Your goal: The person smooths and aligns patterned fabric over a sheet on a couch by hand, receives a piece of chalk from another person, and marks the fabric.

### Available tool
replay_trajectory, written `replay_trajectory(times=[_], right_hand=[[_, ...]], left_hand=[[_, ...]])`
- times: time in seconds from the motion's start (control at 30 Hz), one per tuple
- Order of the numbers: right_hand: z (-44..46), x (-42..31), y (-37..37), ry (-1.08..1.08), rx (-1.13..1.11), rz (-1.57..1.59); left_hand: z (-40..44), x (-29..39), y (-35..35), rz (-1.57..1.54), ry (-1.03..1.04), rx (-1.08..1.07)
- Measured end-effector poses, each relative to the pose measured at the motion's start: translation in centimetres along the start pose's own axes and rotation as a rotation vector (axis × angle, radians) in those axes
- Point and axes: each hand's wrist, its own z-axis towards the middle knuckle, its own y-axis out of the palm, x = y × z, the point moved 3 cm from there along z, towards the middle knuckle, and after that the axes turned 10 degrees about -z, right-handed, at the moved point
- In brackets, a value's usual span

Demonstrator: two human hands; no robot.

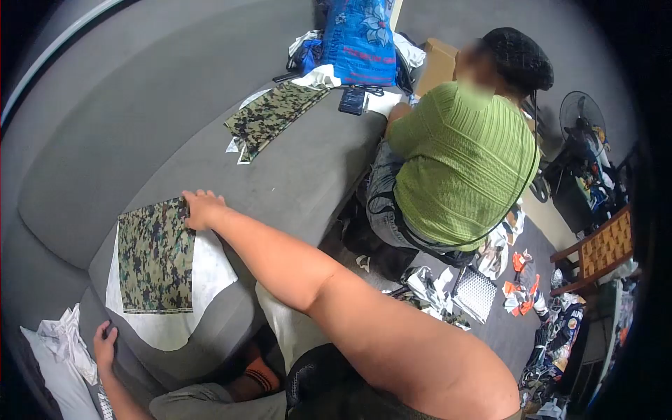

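A camouflage cloth piece lies flat on a larger white piece on the grey couch. At its upper right corner, my right hand rests with the fingers apart, touching the cloth's edge. My left hand is below the white piece's lower left side, by the couch edge, with its fingers apart and nothing in them. Farther up the couch lies another camouflage piece with white cloth around it.
A person in a green top sits at the couch's right side. Behind stand a blue bag and a cardboard box. A phone lies near the bag. Cloth scraps cover the floor at right, near a wooden chair and fan.
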Motion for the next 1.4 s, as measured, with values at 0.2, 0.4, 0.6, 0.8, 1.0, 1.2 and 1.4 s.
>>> replay_trajectory(times=[0.2,0.4,0.6,0.8,1.0,1.2,1.4], right_hand=[[1.5,1.7,0.0,-0.084,0.017,0.139],[2.8,3.1,-0.2,-0.16,0.022,0.246],[2.2,2.8,0.0,-0.131,-0.014,0.188],[2.3,2.5,0.0,-0.13,-0.024,0.11],[3.2,1.6,1.2,-0.153,-0.005,0.005],[1.2,1.5,0.2,-0.131,-0.011,-0.05],[2.5,1.8,0.6,-0.193,-0.03,-0.004]], left_hand=[[-1.0,1.9,0.7,-0.155,-0.044,-0.035],[0.0,-0.1,0.7,-0.141,-0.062,-0.028],[1.2,-1.0,2.3,-0.068,-0.018,0.078],[0.9,6.8,1.5,-0.205,0.168,0.238],[-5.7,29.8,0.8,-0.463,0.575,0.309],[0.4,19.2,4.3,-0.062,0.176,-0.077],[4.3,0.6,4.3,-0.399,0.193,0.148]])
